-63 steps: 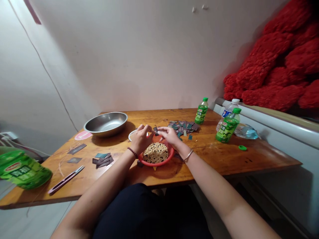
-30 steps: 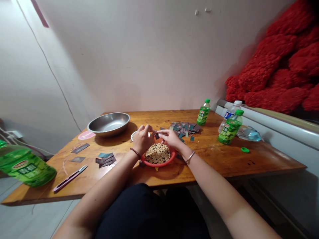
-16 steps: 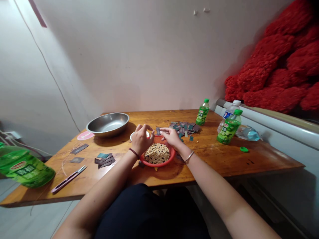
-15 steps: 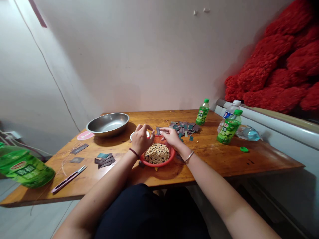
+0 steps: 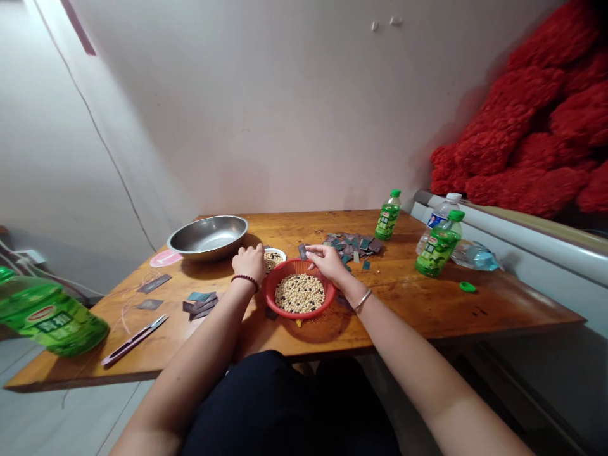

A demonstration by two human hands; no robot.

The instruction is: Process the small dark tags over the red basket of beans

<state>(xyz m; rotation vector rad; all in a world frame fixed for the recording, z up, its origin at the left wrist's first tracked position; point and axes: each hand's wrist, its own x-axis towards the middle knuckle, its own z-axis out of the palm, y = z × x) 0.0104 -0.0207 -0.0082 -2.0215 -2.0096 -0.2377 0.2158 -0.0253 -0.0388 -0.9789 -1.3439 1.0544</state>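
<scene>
The red basket sits between both hands for easy reach; the left hand curls its fingers narrow beside the small bowl; the right hand has narrow fingers, any hold unclear.

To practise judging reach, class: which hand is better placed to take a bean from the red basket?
Probably the right hand: its fingertips hang over the red basket's rim, near the soybeans, while the left hand sits further off, beside the small white bowl.

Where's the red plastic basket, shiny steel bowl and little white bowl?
Red plastic basket (image 5: 299,316), head view, front rim.
Shiny steel bowl (image 5: 209,253), head view, outer wall.
Little white bowl (image 5: 284,254), head view, right rim.
</scene>
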